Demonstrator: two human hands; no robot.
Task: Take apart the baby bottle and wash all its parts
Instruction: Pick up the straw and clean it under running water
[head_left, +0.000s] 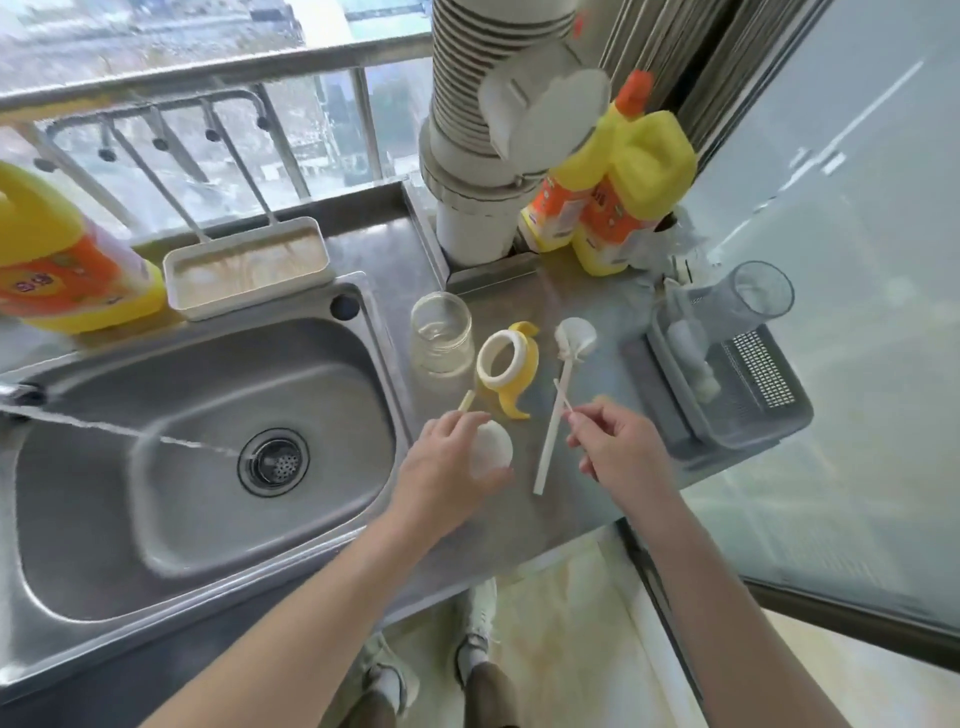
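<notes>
The bottle looks fully taken apart, with washing probably still to come, though water runs into the sink. On the counter stand one clear bottle body and, just beside it, one ring with yellow handles. One brush lies between the hands. The left hand grips one white teat; the right hand pinches one thin straw

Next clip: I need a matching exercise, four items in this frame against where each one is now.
Items: 1 glass bottle body; 2 yellow handle ring; 3 white teat; 4 thin white stick.
Places: A in the left hand's grip; B pinched by the right hand; C upright beside the sink; D lying between bottle body and sponge brush.
Pairs: 1-C; 2-D; 3-A; 4-B.
</notes>
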